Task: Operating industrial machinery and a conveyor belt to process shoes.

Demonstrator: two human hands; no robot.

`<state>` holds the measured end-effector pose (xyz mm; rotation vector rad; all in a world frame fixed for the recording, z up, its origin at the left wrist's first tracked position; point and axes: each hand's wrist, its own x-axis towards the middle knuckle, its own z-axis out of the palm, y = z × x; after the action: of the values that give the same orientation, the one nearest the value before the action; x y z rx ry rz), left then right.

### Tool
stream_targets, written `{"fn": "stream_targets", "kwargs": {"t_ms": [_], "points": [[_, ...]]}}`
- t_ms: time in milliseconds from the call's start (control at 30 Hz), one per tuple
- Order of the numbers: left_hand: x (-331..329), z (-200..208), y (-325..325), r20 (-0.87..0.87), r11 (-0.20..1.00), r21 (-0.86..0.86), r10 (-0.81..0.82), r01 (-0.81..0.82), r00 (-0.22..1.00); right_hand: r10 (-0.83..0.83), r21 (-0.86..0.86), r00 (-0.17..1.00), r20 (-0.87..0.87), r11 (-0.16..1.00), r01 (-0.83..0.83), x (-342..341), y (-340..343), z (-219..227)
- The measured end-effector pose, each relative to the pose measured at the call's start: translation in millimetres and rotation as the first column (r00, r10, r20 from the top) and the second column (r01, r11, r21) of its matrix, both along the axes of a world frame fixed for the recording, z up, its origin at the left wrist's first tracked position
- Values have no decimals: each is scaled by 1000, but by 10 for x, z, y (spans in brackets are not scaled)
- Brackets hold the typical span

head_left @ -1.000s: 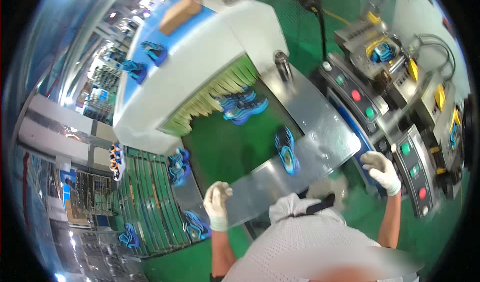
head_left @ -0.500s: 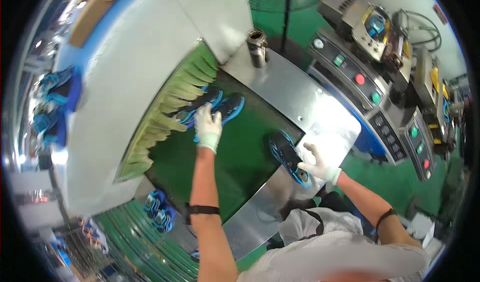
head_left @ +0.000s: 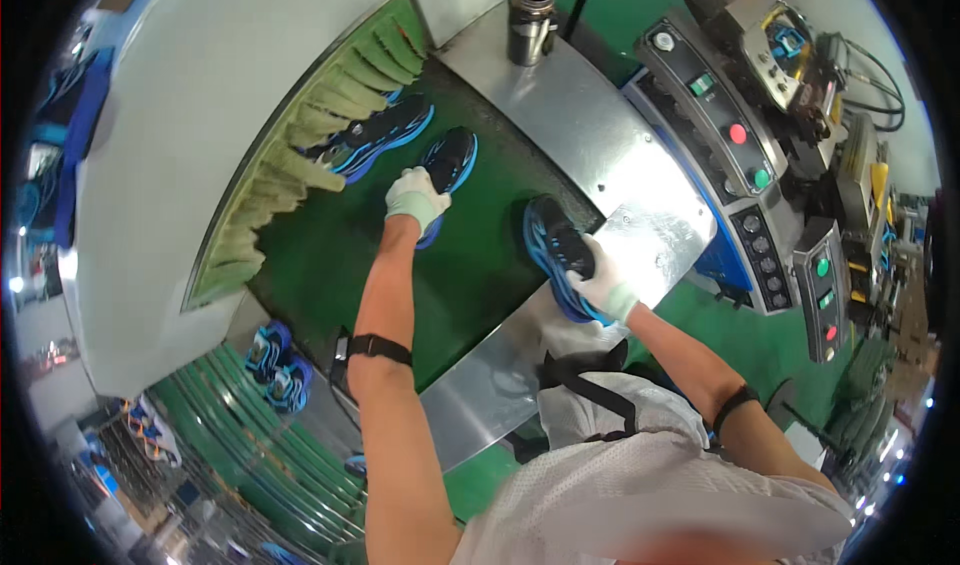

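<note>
My left hand (head_left: 418,197), in a white glove, is closed around the rear part of a black and blue sneaker (head_left: 455,153) on the green belt (head_left: 345,265). Next to it, a second sneaker (head_left: 395,125) lies partly under the green strip curtain (head_left: 290,170). On the right, my gloved right hand (head_left: 603,280) grips the near end of another black and blue sneaker (head_left: 548,235). That sneaker rests over the belt's near right corner and the metal edge, its blue sole side showing.
A steel flask (head_left: 530,25) without a lid stands on the metal ledge (head_left: 590,115) beyond the belt. Machine control panels (head_left: 715,115) with coloured buttons line the right. At lower left, a pair of blue sneakers (head_left: 280,370) sits by a roller rack (head_left: 240,435); a white housing (head_left: 200,95) borders the curtain.
My left hand has closed on the sneaker it hovered beside. My right fingers, spread before, now wrap the right sneaker, which has tipped to show more sole. The whole view has shifted.
</note>
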<state>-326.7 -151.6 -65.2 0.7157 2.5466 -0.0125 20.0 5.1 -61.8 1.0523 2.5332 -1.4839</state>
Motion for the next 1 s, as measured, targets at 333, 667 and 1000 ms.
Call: {"fn": "stream_targets", "kwargs": {"t_ms": [333, 667, 1000], "points": [[1425, 187, 35, 36, 985, 3, 174, -174, 984, 132, 364, 990, 57, 920, -144, 1235, 610, 217], [3048, 609, 1216, -512, 778, 115, -487, 618, 708, 838, 351, 399, -373, 525, -775, 188, -602, 2719], [3749, 391, 1146, -377, 675, 123, -646, 728, 663, 768, 106, 435, -471, 538, -836, 726, -643, 2618]]}}
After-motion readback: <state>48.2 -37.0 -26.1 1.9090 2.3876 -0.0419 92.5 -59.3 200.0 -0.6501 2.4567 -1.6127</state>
